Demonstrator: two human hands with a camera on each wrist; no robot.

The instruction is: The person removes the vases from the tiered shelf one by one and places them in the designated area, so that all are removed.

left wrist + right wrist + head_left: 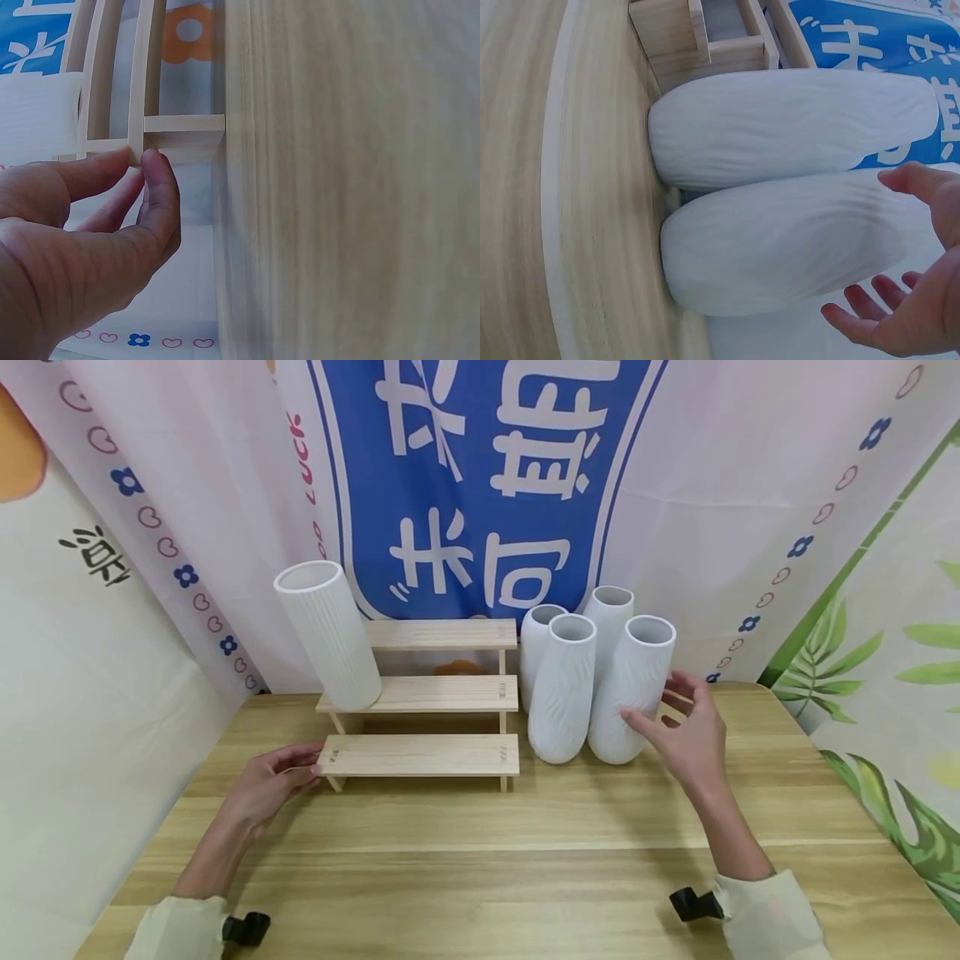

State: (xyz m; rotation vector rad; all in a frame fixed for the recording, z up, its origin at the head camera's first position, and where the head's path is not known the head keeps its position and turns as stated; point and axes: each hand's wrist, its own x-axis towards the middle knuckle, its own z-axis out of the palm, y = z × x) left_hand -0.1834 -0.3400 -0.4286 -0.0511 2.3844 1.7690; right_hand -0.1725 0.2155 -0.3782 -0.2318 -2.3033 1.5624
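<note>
At the left end of a three-tier wooden display stand [420, 754], my left hand [272, 785] pinches the corner of the lowest board between thumb and fingers. The left wrist view shows this left hand [97, 232] on the board's end [136, 112]. A tall ribbed white vase [330, 635] stands on the middle tier at its left. My right hand [690, 731] is at the front right white vase [633, 693], thumb across its front and fingers spread beyond its right side. In the right wrist view, the fingers [862, 304] stand apart from that vase [780, 247]; thumb contact is unclear.
Beside that vase stand three more white vases: one in front [562, 693], one behind left [534, 652] and one behind right [609, 618]. All are on the wood-grain table [480, 877]. A printed curtain [690, 510] hangs behind.
</note>
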